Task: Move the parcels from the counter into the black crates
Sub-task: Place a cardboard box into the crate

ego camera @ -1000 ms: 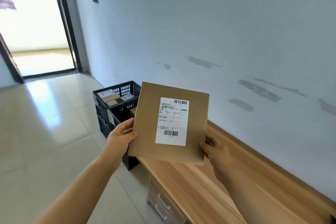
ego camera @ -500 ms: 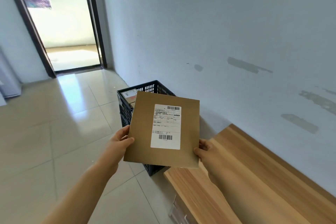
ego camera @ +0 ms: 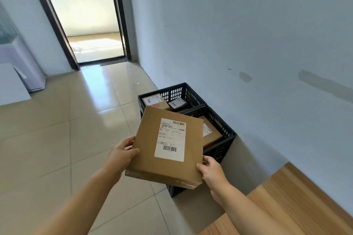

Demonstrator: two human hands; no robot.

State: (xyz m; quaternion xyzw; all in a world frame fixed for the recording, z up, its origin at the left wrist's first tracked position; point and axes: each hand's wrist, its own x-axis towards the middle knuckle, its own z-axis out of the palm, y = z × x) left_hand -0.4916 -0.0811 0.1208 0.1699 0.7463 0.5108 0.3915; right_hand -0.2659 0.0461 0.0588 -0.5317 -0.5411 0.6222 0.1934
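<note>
I hold a flat brown cardboard parcel [ego camera: 149, 156] with a white barcode label, tilted, in the air above the near black crate [ego camera: 221, 145]. My left hand [ego camera: 120, 155] grips its left edge and my right hand [ego camera: 212, 170] grips its lower right corner. The near crate holds a brown labelled box [ego camera: 211, 135], partly hidden by the parcel. Behind it the far black crate [ego camera: 181, 91] holds two labelled parcels, one brown [ego camera: 154, 101] and one dark [ego camera: 177, 103]. The wooden counter [ego camera: 286, 204] lies at the lower right.
Both crates stand on the tiled floor [ego camera: 57, 139] against the pale wall [ego camera: 248, 34]. An open doorway [ego camera: 89, 25] lies ahead at the back. A white appliance [ego camera: 21, 66] stands at the far left.
The parcel has moved left off the counter and down over the crates, tilting flatter. My view has turned left and down, so both crates' insides show and the counter has slid to the lower right.
</note>
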